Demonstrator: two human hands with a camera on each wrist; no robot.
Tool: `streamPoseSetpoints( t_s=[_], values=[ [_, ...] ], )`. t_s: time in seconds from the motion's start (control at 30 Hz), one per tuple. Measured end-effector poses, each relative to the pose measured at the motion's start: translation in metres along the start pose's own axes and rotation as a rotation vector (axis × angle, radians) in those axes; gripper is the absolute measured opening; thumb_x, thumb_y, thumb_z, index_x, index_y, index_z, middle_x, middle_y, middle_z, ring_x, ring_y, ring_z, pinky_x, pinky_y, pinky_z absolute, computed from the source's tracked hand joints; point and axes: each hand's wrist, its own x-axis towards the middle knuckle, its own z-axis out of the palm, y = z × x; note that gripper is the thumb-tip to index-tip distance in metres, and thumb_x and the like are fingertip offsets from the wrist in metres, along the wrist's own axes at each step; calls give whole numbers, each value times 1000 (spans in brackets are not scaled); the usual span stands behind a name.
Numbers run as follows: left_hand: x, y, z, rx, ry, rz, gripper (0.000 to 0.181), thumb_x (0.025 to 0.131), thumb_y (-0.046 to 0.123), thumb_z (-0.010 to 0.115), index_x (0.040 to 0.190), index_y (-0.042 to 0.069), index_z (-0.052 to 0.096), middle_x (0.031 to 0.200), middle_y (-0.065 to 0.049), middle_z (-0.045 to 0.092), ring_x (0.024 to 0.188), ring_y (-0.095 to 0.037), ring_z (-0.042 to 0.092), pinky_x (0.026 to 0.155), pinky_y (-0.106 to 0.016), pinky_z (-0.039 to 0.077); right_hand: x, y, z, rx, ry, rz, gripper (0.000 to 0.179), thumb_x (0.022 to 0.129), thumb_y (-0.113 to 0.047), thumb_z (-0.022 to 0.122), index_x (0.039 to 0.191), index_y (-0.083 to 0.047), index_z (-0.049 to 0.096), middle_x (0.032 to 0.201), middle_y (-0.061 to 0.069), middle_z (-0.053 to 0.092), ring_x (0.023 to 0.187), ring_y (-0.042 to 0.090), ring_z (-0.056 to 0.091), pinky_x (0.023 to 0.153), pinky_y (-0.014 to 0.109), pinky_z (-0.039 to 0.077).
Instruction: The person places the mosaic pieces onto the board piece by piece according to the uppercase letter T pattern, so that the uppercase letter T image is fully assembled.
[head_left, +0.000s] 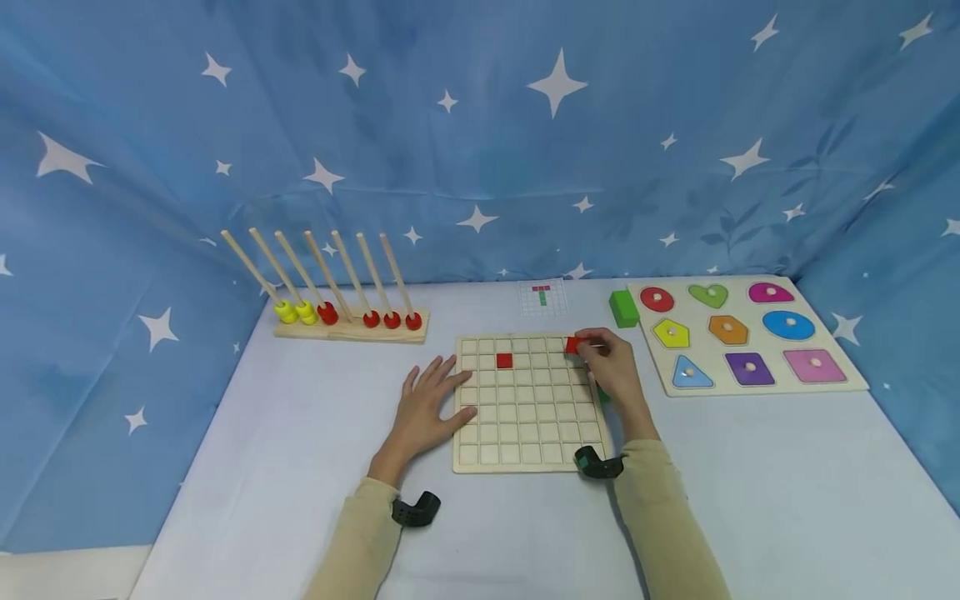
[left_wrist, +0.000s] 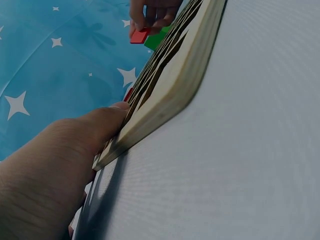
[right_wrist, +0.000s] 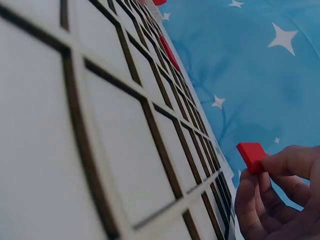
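A square wooden grid board (head_left: 507, 413) lies flat on the table. One red square tile (head_left: 504, 361) sits in a cell of its second row from the back. My right hand (head_left: 613, 367) pinches another red tile (right_wrist: 251, 156) between thumb and fingers, above the board's back right corner. At the left edge, my left hand (head_left: 427, 410) rests with fingers spread, its thumb (left_wrist: 112, 120) lying over the rim. Something green (head_left: 603, 394) shows beside the board's right edge, partly hidden under the right wrist.
Behind the board lies a small pattern card (head_left: 552, 305) with red and green squares. A green block (head_left: 624, 309) stands next to a shape puzzle board (head_left: 712, 367) at the right. A rod stacker with yellow and red beads (head_left: 352, 327) is at the back left.
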Motion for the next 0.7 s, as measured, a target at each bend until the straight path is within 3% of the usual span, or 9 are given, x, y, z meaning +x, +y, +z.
streamPoseSetpoints(
  t_s=[0.23, 0.7],
  values=[
    [0, -1, 1, 2, -9, -9, 59, 84, 53, 61, 135, 24, 52, 152, -4, 36, 144, -27, 25, 113, -56, 10, -2, -2, 8, 62, -78, -38, 22, 93, -12, 57, 113, -6, 61, 109, 15, 60, 86, 19, 63, 72, 25, 53],
    [-1, 0, 1, -1, 21, 13, 58, 83, 50, 63, 133, 23, 54, 150, -7, 39, 142, -30, 28, 112, -57, 12, -7, -7, 22, 35, -158, -77, 23, 92, -15, 59, 113, -6, 60, 109, 17, 61, 87, 22, 64, 71, 25, 51]
  ],
)
